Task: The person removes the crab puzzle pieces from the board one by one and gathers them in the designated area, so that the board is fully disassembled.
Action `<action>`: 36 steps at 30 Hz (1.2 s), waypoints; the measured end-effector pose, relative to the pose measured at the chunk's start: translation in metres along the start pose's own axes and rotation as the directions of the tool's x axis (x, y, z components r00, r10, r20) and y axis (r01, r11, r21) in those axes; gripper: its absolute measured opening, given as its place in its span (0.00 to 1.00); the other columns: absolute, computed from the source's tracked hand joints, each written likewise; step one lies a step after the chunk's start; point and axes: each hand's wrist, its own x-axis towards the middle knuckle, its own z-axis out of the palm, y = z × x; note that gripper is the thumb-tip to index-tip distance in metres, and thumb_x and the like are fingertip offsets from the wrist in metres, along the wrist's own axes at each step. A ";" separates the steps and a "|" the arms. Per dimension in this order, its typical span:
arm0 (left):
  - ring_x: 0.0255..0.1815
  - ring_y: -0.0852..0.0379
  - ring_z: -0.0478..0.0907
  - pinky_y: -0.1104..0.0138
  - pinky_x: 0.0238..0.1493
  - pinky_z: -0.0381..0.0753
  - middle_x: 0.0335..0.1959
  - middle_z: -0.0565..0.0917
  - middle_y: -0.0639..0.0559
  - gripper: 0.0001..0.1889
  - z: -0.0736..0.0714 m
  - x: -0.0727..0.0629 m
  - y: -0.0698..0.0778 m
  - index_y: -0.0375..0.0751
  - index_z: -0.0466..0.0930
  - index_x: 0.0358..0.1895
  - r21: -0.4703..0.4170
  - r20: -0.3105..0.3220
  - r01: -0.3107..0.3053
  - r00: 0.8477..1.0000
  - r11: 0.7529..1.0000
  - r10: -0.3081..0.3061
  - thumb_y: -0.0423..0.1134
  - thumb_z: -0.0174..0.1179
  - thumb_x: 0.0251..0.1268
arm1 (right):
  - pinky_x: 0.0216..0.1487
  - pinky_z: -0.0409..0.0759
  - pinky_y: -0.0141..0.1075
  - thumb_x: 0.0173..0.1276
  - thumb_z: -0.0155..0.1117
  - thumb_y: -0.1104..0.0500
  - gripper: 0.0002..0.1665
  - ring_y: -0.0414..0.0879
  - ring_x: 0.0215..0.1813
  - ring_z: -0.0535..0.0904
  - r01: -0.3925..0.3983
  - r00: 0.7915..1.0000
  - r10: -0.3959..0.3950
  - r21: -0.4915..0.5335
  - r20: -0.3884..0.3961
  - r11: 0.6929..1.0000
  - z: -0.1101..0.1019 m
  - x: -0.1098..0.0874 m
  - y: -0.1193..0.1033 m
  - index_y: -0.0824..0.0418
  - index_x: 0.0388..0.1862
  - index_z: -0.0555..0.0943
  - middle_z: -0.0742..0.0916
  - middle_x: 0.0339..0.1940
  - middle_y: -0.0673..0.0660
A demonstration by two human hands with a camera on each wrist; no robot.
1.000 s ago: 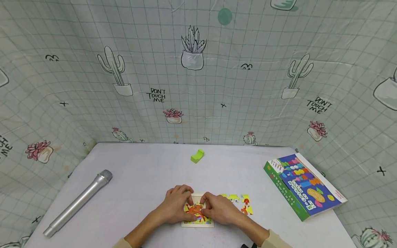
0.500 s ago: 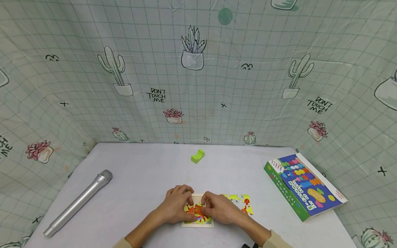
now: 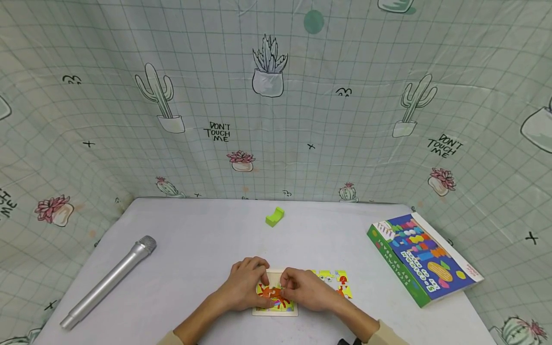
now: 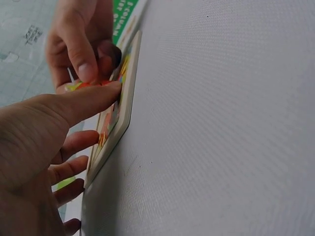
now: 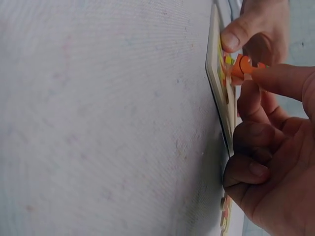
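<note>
- My right grip (image 3: pixel 308 291) is pinching an orange puzzle piece (image 5: pixel 241 68) between thumb and fingertips, with the other fingers curled in underneath.
- That piece is over the right half of the wooden puzzle board (image 3: pixel 274 314), tipped up at an angle. Can't really tell if its lower edge is touching the board, my fingers cover too much.
- My left grip (image 3: pixel 246 286) is pretty relaxed: thumb pressed down on the picture, fingers loosely spread along the board's left side.
- Board's lying flat on the near part of the white surface (image 3: pixel 194 239), right between my hands. Near part has a red-orange character on yellow, far part shows bare wood.
- Got some loose pieces (image 3: pixel 342 277) just right of the board, partly hidden behind my right hand.
- Lime green block (image 3: pixel 274 217) sits off on the far side, around the middle.
- Silver microphone (image 3: pixel 109 282) is lying well over to the left, head end pointing far.
- Blue and green toy box (image 3: pixel 424 261) is over on the right.
</note>
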 end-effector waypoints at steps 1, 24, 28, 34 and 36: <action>0.64 0.46 0.68 0.38 0.62 0.62 0.60 0.75 0.54 0.20 0.000 0.000 0.000 0.56 0.75 0.32 -0.002 -0.001 -0.001 1.000 1.000 0.001 0.59 0.76 0.47 | 0.28 0.67 0.28 0.68 0.66 0.56 0.05 0.35 0.25 0.71 0.004 1.000 -0.004 0.008 0.003 1.000 0.000 0.000 0.000 0.52 0.38 0.78 0.79 0.25 0.44; 0.64 0.47 0.67 0.37 0.63 0.61 0.60 0.75 0.54 0.21 0.001 -0.001 0.000 0.55 0.75 0.31 -0.019 -0.002 0.013 1.000 1.000 -0.013 0.59 0.76 0.46 | 0.31 0.70 0.29 0.62 0.72 0.58 0.08 0.36 0.31 0.73 0.040 0.997 -0.044 -0.067 -0.064 0.997 -0.036 -0.037 -0.004 0.47 0.33 0.81 0.80 0.26 0.44; 0.64 0.47 0.67 0.37 0.63 0.60 0.60 0.75 0.54 0.21 0.001 -0.001 0.000 0.55 0.75 0.31 -0.020 -0.003 0.014 1.000 1.000 -0.014 0.59 0.76 0.46 | 0.35 0.74 0.31 0.63 0.71 0.61 0.08 0.37 0.34 0.77 0.029 0.997 -0.034 -0.063 -0.073 0.998 -0.040 -0.042 0.002 0.48 0.36 0.82 0.83 0.30 0.42; 0.64 0.46 0.67 0.37 0.63 0.60 0.60 0.74 0.54 0.21 0.001 -0.001 0.000 0.55 0.75 0.32 -0.020 0.001 0.014 1.000 1.000 -0.014 0.60 0.75 0.46 | 0.36 0.75 0.30 0.64 0.71 0.59 0.06 0.37 0.34 0.77 -0.010 0.995 0.002 -0.081 -0.097 0.997 -0.045 -0.050 0.012 0.49 0.37 0.83 0.83 0.30 0.43; 0.64 0.46 0.67 0.37 0.63 0.60 0.60 0.74 0.54 0.21 0.001 -0.001 0.000 0.55 0.75 0.32 -0.020 0.003 0.013 1.000 1.000 -0.013 0.60 0.75 0.47 | 0.35 0.75 0.30 0.63 0.72 0.58 0.06 0.36 0.33 0.77 -0.023 0.994 0.011 -0.110 -0.112 0.994 -0.047 -0.052 0.016 0.49 0.36 0.83 0.83 0.30 0.42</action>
